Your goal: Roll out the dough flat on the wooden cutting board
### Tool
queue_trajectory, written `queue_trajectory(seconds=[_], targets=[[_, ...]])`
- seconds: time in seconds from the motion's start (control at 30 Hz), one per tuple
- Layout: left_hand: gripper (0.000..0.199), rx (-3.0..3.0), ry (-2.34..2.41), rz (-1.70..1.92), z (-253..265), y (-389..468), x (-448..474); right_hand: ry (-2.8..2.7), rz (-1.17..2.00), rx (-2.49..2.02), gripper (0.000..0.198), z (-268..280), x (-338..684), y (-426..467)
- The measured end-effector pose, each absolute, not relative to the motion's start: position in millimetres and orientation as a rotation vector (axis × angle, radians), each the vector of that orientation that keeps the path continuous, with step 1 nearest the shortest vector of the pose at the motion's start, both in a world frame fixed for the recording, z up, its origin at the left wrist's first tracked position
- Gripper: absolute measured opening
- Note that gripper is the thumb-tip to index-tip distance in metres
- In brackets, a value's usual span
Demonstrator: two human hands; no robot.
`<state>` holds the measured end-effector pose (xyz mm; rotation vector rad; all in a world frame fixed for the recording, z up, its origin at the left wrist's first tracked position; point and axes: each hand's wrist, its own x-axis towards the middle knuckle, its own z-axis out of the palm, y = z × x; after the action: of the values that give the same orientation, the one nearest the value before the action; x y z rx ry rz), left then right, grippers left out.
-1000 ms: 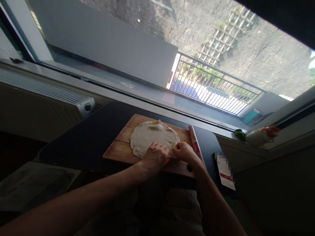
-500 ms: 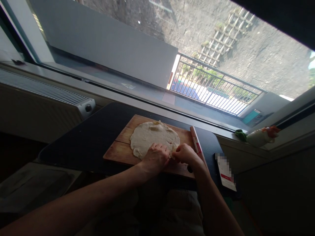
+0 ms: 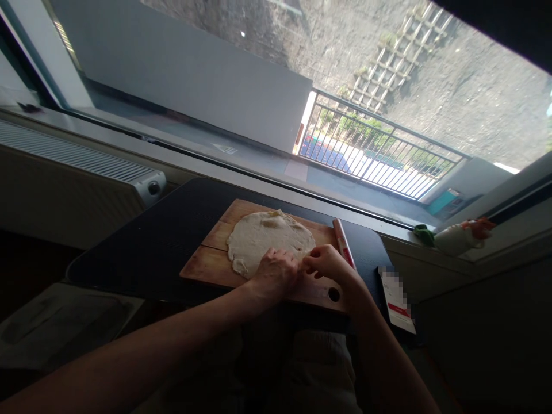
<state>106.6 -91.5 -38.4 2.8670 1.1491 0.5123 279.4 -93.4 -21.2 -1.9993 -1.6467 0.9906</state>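
Note:
A flat, roughly round sheet of dough point(image 3: 265, 236) lies on a wooden cutting board point(image 3: 204, 261). Its surface is uneven, with a raised, folded patch at the far edge and a small curl at the near left. My left hand point(image 3: 278, 268) rests on the near right part of the dough, fingers curled in and closed at its edge. Right beside it, my right hand point(image 3: 324, 263) pinches the dough's edge between thumb and fingers. The fingertips of both hands almost meet, and they hide the bit of dough between them.
The board sits on a dark table point(image 3: 142, 247). Along the board's right side lies a rolling pin point(image 3: 342, 241), partly behind my right hand. A phone point(image 3: 397, 302) lies at the table's right end. A radiator point(image 3: 86, 172) and a window sill with a white jug point(image 3: 455, 240) border the table.
My right hand has shifted slightly up, and more of the board's hole shows. The left hand stays on the dough's edge. The whole view has tilted a little.

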Motion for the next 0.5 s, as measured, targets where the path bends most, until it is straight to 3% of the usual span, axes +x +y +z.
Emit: queue_trajectory(seconds=[0.17,0.37,0.5], targets=[[0.014,2.851,1.044,0.569,-40.0,-88.8,100.4,-1.605,1.110,-1.966,0.016,-26.3,291.0,-120.4],[0.012,2.886,0.923,0.599,-41.5,-84.8,104.7,-1.787,0.374,-1.991,0.025,-25.4,294.9,-135.2],[0.017,2.924,0.881,0.610,-45.6,-83.2,114.6,-2.041,0.070,-1.884,0.032,-24.7,290.0,-136.2]])
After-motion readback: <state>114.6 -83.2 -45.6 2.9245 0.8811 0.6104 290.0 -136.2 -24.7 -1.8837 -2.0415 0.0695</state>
